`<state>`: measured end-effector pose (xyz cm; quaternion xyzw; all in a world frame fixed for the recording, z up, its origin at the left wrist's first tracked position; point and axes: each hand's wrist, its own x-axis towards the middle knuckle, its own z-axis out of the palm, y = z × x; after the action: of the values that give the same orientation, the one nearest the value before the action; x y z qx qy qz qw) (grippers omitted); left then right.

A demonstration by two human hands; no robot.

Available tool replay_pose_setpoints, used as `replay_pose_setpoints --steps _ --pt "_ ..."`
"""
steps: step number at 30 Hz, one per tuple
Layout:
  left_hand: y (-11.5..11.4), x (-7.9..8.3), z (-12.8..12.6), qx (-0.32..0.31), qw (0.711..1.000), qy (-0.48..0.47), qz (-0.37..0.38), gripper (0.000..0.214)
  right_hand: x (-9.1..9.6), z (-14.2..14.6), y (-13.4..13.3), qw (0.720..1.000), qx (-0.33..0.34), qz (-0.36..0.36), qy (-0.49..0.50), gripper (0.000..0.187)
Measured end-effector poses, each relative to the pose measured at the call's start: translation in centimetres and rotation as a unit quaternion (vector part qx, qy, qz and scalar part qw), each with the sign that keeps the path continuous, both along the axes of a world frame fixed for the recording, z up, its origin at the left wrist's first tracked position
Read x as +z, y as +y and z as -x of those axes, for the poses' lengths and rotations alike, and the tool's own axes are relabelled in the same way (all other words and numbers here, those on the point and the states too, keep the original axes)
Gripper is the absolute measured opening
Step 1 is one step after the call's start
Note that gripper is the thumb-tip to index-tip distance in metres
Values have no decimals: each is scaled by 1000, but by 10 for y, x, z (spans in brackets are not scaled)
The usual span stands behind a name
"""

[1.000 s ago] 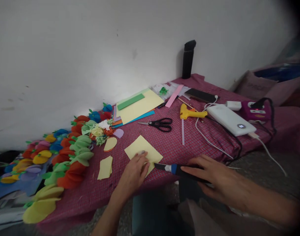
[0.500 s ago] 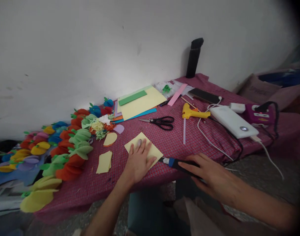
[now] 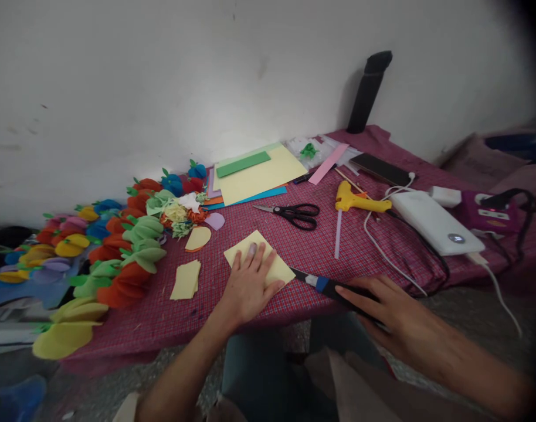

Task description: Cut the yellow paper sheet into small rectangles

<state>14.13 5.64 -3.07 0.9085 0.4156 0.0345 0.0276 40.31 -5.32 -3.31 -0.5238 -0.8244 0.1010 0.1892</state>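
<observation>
A pale yellow paper square (image 3: 260, 258), perhaps folded or stacked, lies on the checked tablecloth under my left hand (image 3: 251, 282). That hand presses flat on it with the fingers apart. My right hand (image 3: 384, 308) is wrapped round the dark handle of a cutter knife (image 3: 321, 285) with a blue collar. Its narrow dark blade points left and meets the paper's right corner; whether the tip goes into a fold or under the sheet, I cannot tell. Left of the paper lie a small stack of yellow pieces (image 3: 186, 280) and rounded yellow cutouts (image 3: 198, 238).
Black-handled scissors (image 3: 297, 215) lie behind the paper. A yellow glue gun (image 3: 360, 202), a white power bank (image 3: 437, 223) and cables are at right. Coloured sheets (image 3: 263, 176) lie near the wall. Paper fruit shapes (image 3: 145, 234) crowd the left. A black cylinder (image 3: 369, 94) stands at back.
The view has shifted slightly. The knife has slid a little to the right from the paper, showing more blade. My left hand stays flat on the paper.
</observation>
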Motion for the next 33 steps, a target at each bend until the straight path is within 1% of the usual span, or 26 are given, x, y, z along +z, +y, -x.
replay_pose_setpoints --steps 6,14,20,26,29,33 --pt "1 0 0 -3 1000 -3 2 60 1 -5 2 1000 4 7 -3 47" --pt "0 0 1 5 1000 -13 4 59 7 0 5 1000 21 -3 9 49" --pt "-1 0 1 5 1000 -15 -1 60 8 5 18 999 41 11 10 54" --pt "-2 0 2 9 999 -39 -11 61 7 17 33 998 58 -12 13 52" --pt "-3 -2 3 10 998 -56 -8 63 8 21 36 998 58 -12 1 53" --pt "-3 -4 5 14 997 -81 -7 63 9 17 34 998 60 -18 -20 52"
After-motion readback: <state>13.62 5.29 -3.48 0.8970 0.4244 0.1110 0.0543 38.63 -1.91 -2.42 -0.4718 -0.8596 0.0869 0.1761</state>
